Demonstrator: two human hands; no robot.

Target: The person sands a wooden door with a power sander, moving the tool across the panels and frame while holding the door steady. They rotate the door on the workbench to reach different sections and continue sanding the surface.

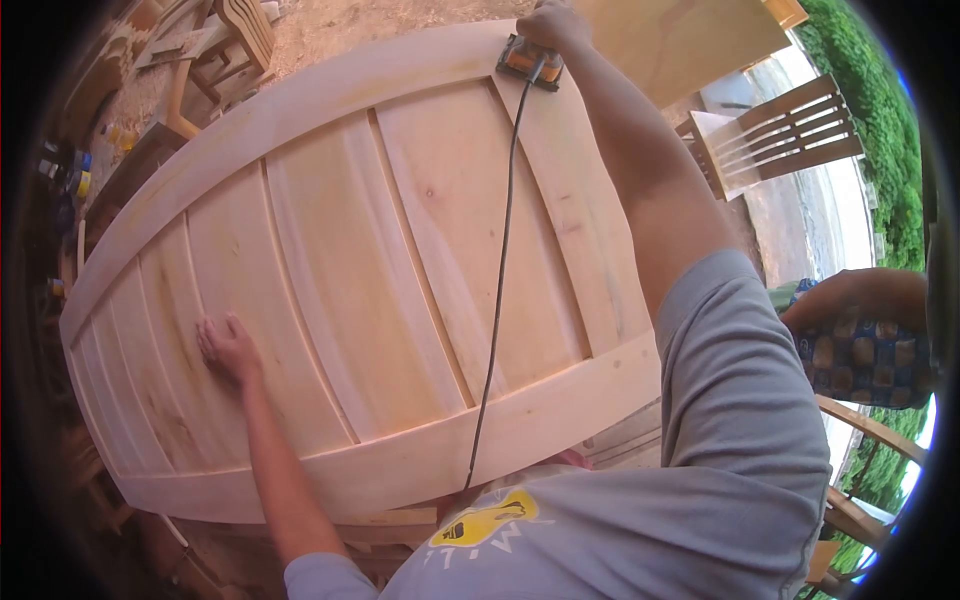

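A large pale wooden panel (330,260), with a frame around several slats, lies in front of me. At its far right corner, my right hand (555,25) is closed over the top of an orange and black power sander (531,66). The sander sits on the frame piece, and its underside is hidden. From it a dark cord (505,230) runs across the panel towards my body. My left hand (229,348) rests on the slats at the left part of the panel, fingers apart, with no tool in it.
A slatted wooden chair (770,135) stands to the right, and a flat wooden board (680,45) lies beyond the corner. Chair parts (235,45) and bottles (75,175) are at the left. Another person's arm (865,298) shows at the right edge.
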